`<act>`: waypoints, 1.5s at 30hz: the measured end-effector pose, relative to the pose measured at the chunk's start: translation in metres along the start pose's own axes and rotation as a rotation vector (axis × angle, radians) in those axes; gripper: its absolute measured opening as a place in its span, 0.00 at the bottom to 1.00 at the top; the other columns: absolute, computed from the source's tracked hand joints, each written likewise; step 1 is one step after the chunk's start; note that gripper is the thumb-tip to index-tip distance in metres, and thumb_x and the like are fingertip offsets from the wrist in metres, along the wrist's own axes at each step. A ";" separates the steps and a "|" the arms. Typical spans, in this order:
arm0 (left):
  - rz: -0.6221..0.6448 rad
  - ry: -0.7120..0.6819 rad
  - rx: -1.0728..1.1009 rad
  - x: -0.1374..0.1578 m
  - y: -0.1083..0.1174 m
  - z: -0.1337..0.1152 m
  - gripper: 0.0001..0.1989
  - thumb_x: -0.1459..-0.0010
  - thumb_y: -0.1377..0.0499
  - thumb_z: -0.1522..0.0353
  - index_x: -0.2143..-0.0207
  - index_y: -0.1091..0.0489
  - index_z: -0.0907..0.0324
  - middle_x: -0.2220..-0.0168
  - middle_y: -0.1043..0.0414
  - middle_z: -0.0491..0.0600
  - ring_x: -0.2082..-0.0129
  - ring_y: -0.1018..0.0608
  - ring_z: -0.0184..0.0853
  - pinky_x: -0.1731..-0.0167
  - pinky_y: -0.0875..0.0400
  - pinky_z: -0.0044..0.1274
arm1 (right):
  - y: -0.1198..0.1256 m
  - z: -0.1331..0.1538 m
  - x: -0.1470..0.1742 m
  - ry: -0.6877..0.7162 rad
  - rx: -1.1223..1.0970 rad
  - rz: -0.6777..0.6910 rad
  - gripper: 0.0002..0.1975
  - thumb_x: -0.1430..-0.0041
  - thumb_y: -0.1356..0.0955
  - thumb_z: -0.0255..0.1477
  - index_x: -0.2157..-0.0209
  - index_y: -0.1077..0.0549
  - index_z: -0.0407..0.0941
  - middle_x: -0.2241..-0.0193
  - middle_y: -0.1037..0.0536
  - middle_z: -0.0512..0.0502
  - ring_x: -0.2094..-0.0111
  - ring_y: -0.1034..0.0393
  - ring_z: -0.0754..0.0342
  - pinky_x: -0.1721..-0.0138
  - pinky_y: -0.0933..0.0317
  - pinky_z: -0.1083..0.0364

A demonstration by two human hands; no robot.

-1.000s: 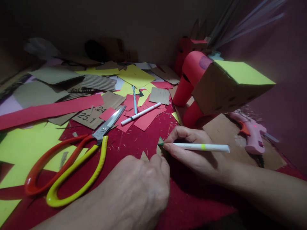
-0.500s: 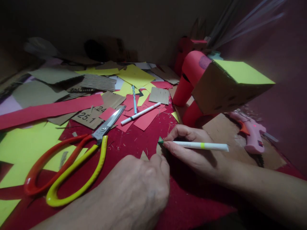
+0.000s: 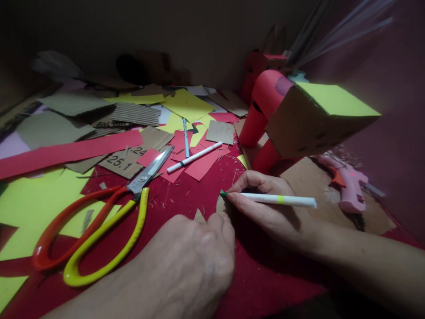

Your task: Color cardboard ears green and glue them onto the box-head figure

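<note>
Touching: green-tipped marker (image 3: pixel 265 198) against small cardboard piece (image 3: pixel 220 205), near centre
Right hand (image 3: pixel 274 218): pinching the marker
Left hand (image 3: pixel 206 254): curled closed on the piece's near end
Scissors (image 3: pixel 142 179): left of the left hand
Glue gun (image 3: pixel 352 190): right, on flat cardboard (image 3: pixel 300 181)

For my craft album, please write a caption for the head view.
Right hand touches a green-tipped marker to a small cardboard piece held by the left hand.

The scissors (image 3: pixel 137 188) have shiny metal blades (image 3: pixel 155 165) and glossy plastic handles (image 3: pixel 141 217). The marker (image 3: pixel 279 199) is smooth plastic; the strip (image 3: pixel 71 153), matt paper; the cardboard (image 3: pixel 136 114), ridged.
</note>
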State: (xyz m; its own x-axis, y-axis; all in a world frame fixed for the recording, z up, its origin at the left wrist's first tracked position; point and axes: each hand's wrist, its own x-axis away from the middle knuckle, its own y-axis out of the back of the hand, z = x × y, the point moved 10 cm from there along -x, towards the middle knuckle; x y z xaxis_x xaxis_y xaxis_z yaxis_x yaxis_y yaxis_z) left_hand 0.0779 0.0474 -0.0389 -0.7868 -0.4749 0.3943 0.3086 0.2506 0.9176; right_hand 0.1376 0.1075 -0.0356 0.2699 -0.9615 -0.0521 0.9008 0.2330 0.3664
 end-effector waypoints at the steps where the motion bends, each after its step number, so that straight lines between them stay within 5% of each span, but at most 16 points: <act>1: 0.000 0.001 0.003 0.000 0.000 0.000 0.27 0.55 0.55 0.81 0.51 0.34 0.70 0.68 0.27 0.56 0.82 0.28 0.37 0.86 0.33 0.27 | -0.001 0.001 0.000 -0.005 0.001 0.014 0.04 0.42 0.33 0.23 0.71 0.30 0.43 0.77 0.25 0.53 0.76 0.31 0.61 0.78 0.43 0.63; 34: -0.029 -0.015 0.015 0.002 -0.001 0.000 0.26 0.56 0.55 0.80 0.53 0.33 0.68 0.69 0.27 0.55 0.82 0.27 0.38 0.86 0.31 0.29 | 0.001 -0.003 0.001 0.014 -0.028 -0.031 0.04 0.40 0.34 0.27 0.70 0.31 0.44 0.75 0.26 0.53 0.76 0.32 0.61 0.76 0.41 0.62; 45: 0.017 0.037 -0.016 0.001 -0.003 0.003 0.28 0.52 0.54 0.79 0.46 0.38 0.70 0.66 0.27 0.57 0.81 0.27 0.36 0.84 0.31 0.27 | 0.000 0.003 0.001 -0.015 0.047 0.013 0.05 0.43 0.33 0.23 0.73 0.30 0.42 0.79 0.27 0.54 0.77 0.34 0.63 0.79 0.45 0.64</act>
State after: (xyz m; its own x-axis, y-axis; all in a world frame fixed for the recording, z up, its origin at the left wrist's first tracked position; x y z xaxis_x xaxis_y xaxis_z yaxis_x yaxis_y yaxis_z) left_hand 0.0747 0.0487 -0.0414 -0.7611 -0.5015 0.4113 0.3308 0.2452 0.9113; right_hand 0.1364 0.1063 -0.0325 0.2762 -0.9605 -0.0332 0.8802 0.2389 0.4101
